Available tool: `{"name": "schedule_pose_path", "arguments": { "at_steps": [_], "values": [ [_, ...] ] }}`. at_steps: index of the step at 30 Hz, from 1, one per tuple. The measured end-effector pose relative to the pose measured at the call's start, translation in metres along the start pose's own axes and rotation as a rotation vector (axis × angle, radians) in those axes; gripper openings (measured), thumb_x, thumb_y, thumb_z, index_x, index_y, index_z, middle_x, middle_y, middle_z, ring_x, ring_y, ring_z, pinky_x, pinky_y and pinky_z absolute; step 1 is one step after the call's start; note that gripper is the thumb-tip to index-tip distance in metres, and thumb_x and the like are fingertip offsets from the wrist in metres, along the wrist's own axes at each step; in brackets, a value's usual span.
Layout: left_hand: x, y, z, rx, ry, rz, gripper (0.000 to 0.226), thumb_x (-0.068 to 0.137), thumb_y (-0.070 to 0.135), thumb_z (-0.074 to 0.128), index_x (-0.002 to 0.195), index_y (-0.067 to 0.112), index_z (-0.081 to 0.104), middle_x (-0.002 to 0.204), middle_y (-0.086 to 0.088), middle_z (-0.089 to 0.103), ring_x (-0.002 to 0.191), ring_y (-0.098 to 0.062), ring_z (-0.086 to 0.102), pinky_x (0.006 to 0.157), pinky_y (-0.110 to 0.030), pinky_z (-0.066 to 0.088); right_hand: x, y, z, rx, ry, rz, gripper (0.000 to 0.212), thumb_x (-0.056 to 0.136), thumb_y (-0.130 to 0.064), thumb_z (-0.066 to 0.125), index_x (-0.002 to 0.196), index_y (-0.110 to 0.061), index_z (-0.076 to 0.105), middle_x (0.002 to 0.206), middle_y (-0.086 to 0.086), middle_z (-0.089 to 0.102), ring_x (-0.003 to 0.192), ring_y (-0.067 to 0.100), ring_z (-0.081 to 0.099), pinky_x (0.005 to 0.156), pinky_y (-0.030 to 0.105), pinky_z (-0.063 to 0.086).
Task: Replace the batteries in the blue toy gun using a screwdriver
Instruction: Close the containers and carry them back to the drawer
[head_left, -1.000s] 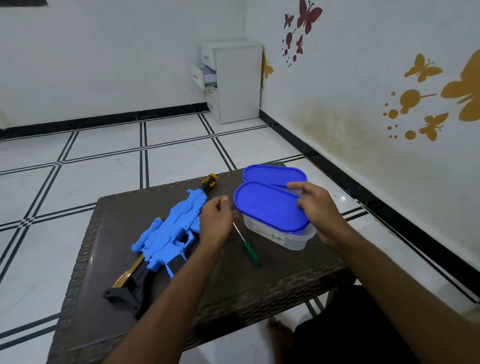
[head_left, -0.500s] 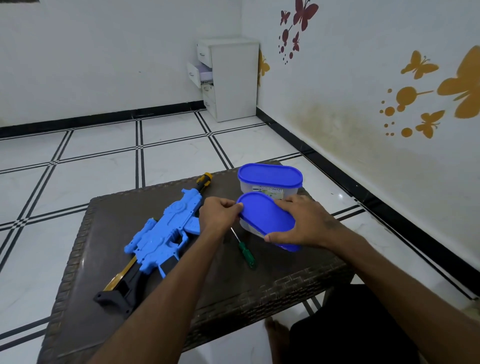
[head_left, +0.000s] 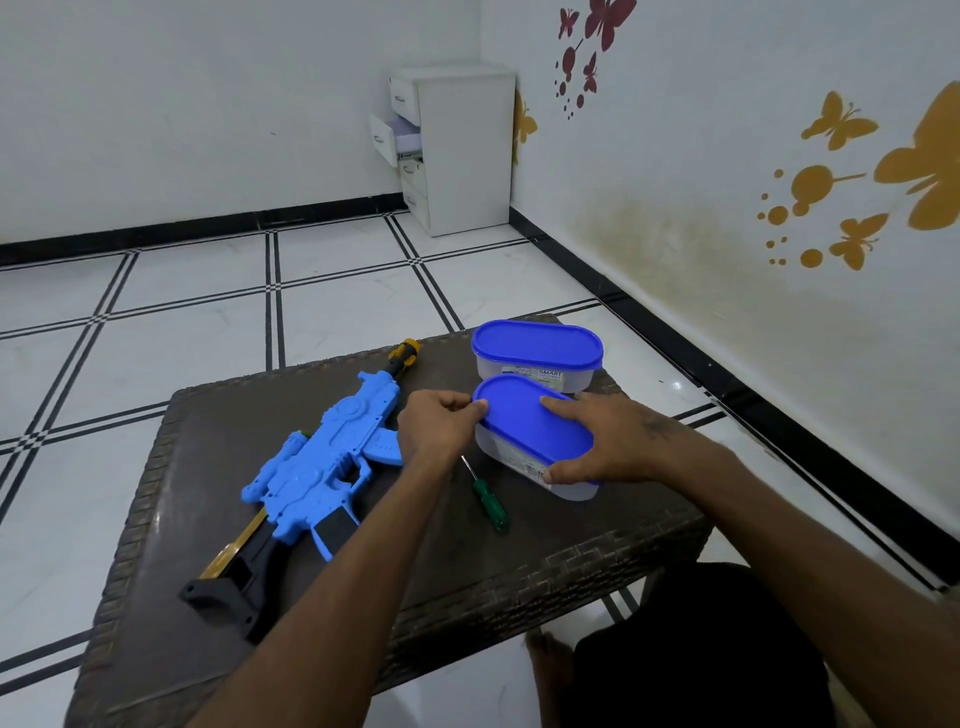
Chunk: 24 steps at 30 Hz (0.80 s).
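Note:
The blue toy gun (head_left: 322, 467) lies flat on the left half of the dark woven table (head_left: 218, 613), its yellow muzzle pointing away and its black stock toward me. A green-handled screwdriver (head_left: 487, 500) rests on the table just right of the gun. In front of me stands a clear oval container with a blue lid (head_left: 530, 423). My right hand (head_left: 618, 441) grips its near right end, fingers over the lid. My left hand (head_left: 441, 423) pinches the lid's far left edge. What the container holds is hidden.
A second, matching blue-lidded container (head_left: 537, 353) stands behind the first near the table's far edge. A white drawer cabinet (head_left: 457, 150) is in the room's corner. The tiled floor surrounds the table, and my bare foot (head_left: 545, 654) shows below its front edge.
The near container came down off the rear one and now stands on the table in front of it. My left hand moved right onto the lid's edge; my right hand kept its hold.

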<state>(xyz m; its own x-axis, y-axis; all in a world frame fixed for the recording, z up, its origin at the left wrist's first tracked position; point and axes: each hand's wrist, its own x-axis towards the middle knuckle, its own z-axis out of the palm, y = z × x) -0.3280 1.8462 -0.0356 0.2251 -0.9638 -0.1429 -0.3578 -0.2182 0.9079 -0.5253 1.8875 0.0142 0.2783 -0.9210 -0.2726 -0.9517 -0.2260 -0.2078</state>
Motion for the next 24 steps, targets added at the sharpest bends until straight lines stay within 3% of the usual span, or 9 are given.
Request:
{"name": "schedule_pose_path", "arguments": {
  "at_steps": [8, 12, 14, 19, 24],
  "values": [
    [0.01, 0.002, 0.004, -0.013, -0.025, -0.027, 0.019, 0.082, 0.026, 0.075, 0.098, 0.015, 0.076, 0.079, 0.003, 0.072, 0.079, -0.014, 0.069, 0.077, -0.041, 0.06, 0.003, -0.001, -0.001, -0.117, 0.001, 0.001, 0.093, 0.085, -0.067, 0.055, 0.157, -0.024, 0.013, 0.15, 0.007, 0.038, 0.13, 0.023, 0.044, 0.099, 0.029, 0.041],
    [0.016, 0.004, 0.002, -0.046, -0.058, -0.109, 0.008, 0.079, 0.02, 0.078, 0.085, 0.018, 0.075, 0.078, 0.0, 0.072, 0.08, -0.017, 0.07, 0.076, -0.043, 0.06, 0.007, 0.009, 0.015, -0.043, -0.077, -0.017, 0.089, 0.091, -0.066, 0.045, 0.156, -0.03, -0.004, 0.159, 0.008, 0.009, 0.143, 0.025, 0.024, 0.112, 0.038, 0.036],
    [0.017, 0.003, 0.002, -0.059, -0.069, -0.131, 0.006, 0.078, 0.016, 0.079, 0.082, 0.017, 0.074, 0.08, -0.002, 0.073, 0.08, -0.017, 0.07, 0.076, -0.043, 0.06, 0.009, 0.014, 0.021, -0.02, -0.071, -0.042, 0.089, 0.091, -0.068, 0.043, 0.156, -0.033, -0.006, 0.16, 0.005, 0.004, 0.145, 0.024, 0.019, 0.114, 0.042, 0.036],
    [0.018, 0.0, 0.005, -0.081, -0.093, -0.128, 0.046, 0.08, 0.017, 0.078, 0.123, 0.009, 0.063, 0.111, -0.006, 0.069, 0.09, -0.018, 0.069, 0.084, -0.041, 0.058, 0.005, 0.016, 0.032, -0.03, -0.011, -0.027, 0.083, 0.093, -0.066, 0.038, 0.154, -0.034, -0.009, 0.162, 0.007, -0.005, 0.148, 0.028, 0.01, 0.116, 0.048, 0.031],
    [0.016, -0.003, 0.012, -0.063, -0.054, -0.092, 0.032, 0.087, 0.016, 0.07, 0.119, 0.009, 0.066, 0.102, -0.005, 0.07, 0.091, -0.017, 0.067, 0.081, -0.04, 0.059, 0.0, 0.012, 0.039, -0.068, 0.083, -0.038, 0.079, 0.095, -0.065, 0.033, 0.156, -0.033, -0.007, 0.162, 0.011, -0.001, 0.147, 0.029, 0.012, 0.113, 0.045, 0.03]
  ]
}}
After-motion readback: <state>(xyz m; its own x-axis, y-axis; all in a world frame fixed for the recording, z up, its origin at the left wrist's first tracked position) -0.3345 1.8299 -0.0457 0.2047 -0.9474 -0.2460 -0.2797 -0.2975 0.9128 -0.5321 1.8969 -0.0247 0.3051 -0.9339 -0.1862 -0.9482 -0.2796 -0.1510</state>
